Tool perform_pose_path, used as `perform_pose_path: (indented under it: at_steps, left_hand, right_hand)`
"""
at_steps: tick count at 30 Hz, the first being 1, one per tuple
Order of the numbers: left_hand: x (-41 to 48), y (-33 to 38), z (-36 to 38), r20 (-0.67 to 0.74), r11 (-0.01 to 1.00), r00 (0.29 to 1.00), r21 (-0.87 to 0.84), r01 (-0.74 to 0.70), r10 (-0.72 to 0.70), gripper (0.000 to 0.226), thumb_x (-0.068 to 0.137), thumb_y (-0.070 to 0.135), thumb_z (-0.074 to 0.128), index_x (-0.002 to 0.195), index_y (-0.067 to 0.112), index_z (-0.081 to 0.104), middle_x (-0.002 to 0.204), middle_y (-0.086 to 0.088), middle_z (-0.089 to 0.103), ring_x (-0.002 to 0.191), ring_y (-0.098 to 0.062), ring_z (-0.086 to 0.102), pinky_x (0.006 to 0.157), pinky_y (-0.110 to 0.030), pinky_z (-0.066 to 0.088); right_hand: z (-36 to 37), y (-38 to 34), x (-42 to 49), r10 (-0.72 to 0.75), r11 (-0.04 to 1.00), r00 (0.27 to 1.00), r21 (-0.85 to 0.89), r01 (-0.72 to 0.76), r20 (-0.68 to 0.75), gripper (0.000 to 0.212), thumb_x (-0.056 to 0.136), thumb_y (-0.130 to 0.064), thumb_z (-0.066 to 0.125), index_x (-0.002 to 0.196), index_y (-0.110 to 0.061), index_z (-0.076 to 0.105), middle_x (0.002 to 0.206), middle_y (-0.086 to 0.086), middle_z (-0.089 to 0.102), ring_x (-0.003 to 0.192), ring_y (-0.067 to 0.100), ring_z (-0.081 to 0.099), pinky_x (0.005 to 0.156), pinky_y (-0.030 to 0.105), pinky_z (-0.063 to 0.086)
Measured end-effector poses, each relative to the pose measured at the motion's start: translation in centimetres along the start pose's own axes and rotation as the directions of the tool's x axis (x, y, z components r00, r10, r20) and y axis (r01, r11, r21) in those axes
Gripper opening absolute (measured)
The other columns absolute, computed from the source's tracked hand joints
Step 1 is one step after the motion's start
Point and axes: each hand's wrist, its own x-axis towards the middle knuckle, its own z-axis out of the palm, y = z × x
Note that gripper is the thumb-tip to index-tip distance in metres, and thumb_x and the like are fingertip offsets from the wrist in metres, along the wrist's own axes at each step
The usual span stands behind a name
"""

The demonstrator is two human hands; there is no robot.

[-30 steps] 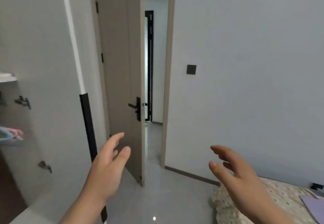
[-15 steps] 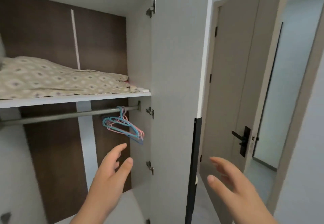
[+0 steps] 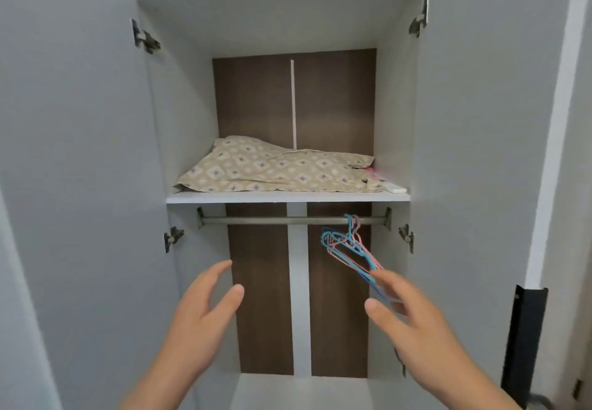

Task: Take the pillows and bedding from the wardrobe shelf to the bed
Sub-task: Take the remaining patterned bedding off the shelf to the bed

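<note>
A beige pillow with a diamond pattern lies flat on the white wardrobe shelf, filling most of its width. Something pink and a small white object sit at its right end. My left hand and my right hand are raised below the shelf, palms facing each other, fingers spread, holding nothing. Both hands are well under the pillow and apart from it. The bed is out of view.
Both wardrobe doors stand open at either side. A metal rail runs under the shelf with blue and pink hangers at its right end, just above my right hand. A black handle strip is on the right door's edge.
My view has swung left from the room door and bed to face the open wardrobe straight on. Both hands stay raised and empty.
</note>
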Motion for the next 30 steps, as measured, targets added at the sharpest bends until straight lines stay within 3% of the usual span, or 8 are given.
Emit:
perform_pose_path:
  at_steps: [4, 8, 12, 15, 19, 22, 27, 30]
  left_hand:
    - [1.5, -0.7, -0.6, -0.082, 0.998, 0.996, 0.061, 0.029, -0.024, 0.042, 0.094, 0.034, 0.051, 0.134, 0.039, 0.043, 0.129, 0.023, 0.037, 0.118, -0.001, 0.033, 0.108, -0.037, 0.030]
    - [4.2, -2.3, -0.8, -0.138, 0.999, 0.990, 0.036, 0.040, -0.035, 0.041, 0.093, 0.033, 0.052, 0.134, 0.036, 0.045, 0.131, 0.022, 0.039, 0.119, -0.001, 0.034, 0.106, -0.036, 0.030]
    - [9.2, -4.7, -0.6, -0.153, 1.000, 0.988, 0.006, 0.007, -0.006, 0.037, 0.092, 0.035, 0.053, 0.127, 0.045, 0.043, 0.134, 0.021, 0.039, 0.122, -0.003, 0.033, 0.108, -0.039, 0.031]
    - [14.4, -6.6, -0.7, -0.187, 0.999, 0.982, -0.017, -0.029, 0.025, 0.035, 0.092, 0.033, 0.054, 0.123, 0.046, 0.043, 0.136, 0.014, 0.042, 0.128, -0.011, 0.037, 0.105, -0.037, 0.032]
    - [23.0, -7.7, -0.1, -0.207, 0.996, 0.976, -0.044, -0.077, 0.066, 0.040, 0.093, 0.033, 0.054, 0.132, 0.037, 0.047, 0.144, 0.007, 0.045, 0.132, -0.016, 0.040, 0.103, -0.035, 0.032]
    - [28.9, -8.1, 0.8, -0.186, 0.992, 0.977, -0.055, -0.117, 0.105, 0.043, 0.093, 0.037, 0.052, 0.135, 0.036, 0.045, 0.144, 0.010, 0.044, 0.132, -0.016, 0.039, 0.102, -0.037, 0.033]
    - [37.5, -8.7, 1.7, -0.140, 0.986, 0.976, 0.043, -0.161, 0.166, 0.050, 0.091, 0.041, 0.051, 0.139, 0.029, 0.042, 0.147, 0.007, 0.041, 0.134, -0.017, 0.038, 0.100, -0.032, 0.030]
    - [42.0, -9.2, 2.2, -0.134, 0.980, 0.976, 0.128, -0.155, 0.172, 0.056, 0.087, 0.049, 0.049, 0.139, 0.029, 0.041, 0.145, 0.003, 0.044, 0.122, -0.026, 0.051, 0.102, -0.042, 0.038]
  right_hand:
    - [1.7, 0.3, 3.4, -0.042, 0.999, 0.998, 0.019, 0.041, 0.042, 0.041, 0.090, -0.034, 0.061, 0.129, -0.040, 0.050, 0.138, -0.013, 0.050, 0.127, 0.008, 0.045, 0.105, 0.035, 0.040]
    - [3.9, 0.4, 7.0, -0.060, 0.998, 0.996, 0.008, 0.060, 0.067, 0.045, 0.090, -0.039, 0.059, 0.133, -0.042, 0.047, 0.140, -0.016, 0.047, 0.129, 0.008, 0.044, 0.108, 0.039, 0.040]
    - [6.8, 0.6, 12.0, -0.070, 0.998, 0.995, 0.012, 0.069, 0.076, 0.046, 0.089, -0.045, 0.055, 0.134, -0.043, 0.045, 0.139, -0.019, 0.048, 0.129, 0.005, 0.044, 0.109, 0.040, 0.040]
    - [8.8, 0.4, 16.3, -0.076, 0.997, 0.996, -0.016, 0.077, 0.038, 0.050, 0.086, -0.048, 0.055, 0.134, -0.040, 0.046, 0.137, -0.018, 0.050, 0.129, 0.004, 0.043, 0.109, 0.040, 0.039]
    - [9.7, -0.5, 23.2, -0.064, 0.996, 0.995, -0.066, 0.059, -0.071, 0.050, 0.085, -0.050, 0.055, 0.133, -0.040, 0.048, 0.128, -0.022, 0.050, 0.127, 0.005, 0.045, 0.107, 0.036, 0.039]
    - [10.2, -0.9, 28.0, -0.060, 0.992, 0.986, -0.115, 0.042, -0.154, 0.048, 0.088, -0.047, 0.054, 0.134, -0.037, 0.047, 0.137, -0.014, 0.050, 0.128, 0.008, 0.045, 0.106, 0.035, 0.038]
    - [11.0, -0.6, 34.9, -0.031, 0.971, 0.970, -0.238, -0.028, -0.242, 0.052, 0.089, -0.050, 0.051, 0.136, -0.029, 0.045, 0.142, -0.005, 0.050, 0.129, 0.015, 0.046, 0.102, 0.036, 0.037]
    - [10.8, -0.5, 39.1, -0.026, 0.956, 0.960, -0.289, -0.058, -0.278, 0.056, 0.089, -0.053, 0.051, 0.138, -0.026, 0.045, 0.143, 0.000, 0.050, 0.128, 0.020, 0.047, 0.099, 0.037, 0.037]
